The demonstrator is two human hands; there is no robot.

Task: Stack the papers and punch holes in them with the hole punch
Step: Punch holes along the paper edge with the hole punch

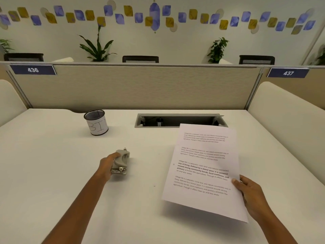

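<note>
A stack of white printed papers [202,169] is held above the white desk [52,164] on the right, tilted, with a small punched hole near its left edge. My right hand [249,194] grips the stack at its lower right edge, thumb on top. A small grey metal hole punch [121,162] rests on the desk at the centre. My left hand [107,166] is wrapped around the punch's left side, fingers on its handle.
A black mesh cup [96,122] labelled BIN stands at the back left. An open cable tray slot [179,120] lies in the desk behind the papers. A beige partition [137,87] closes the far edge, and cream side panels flank the desk.
</note>
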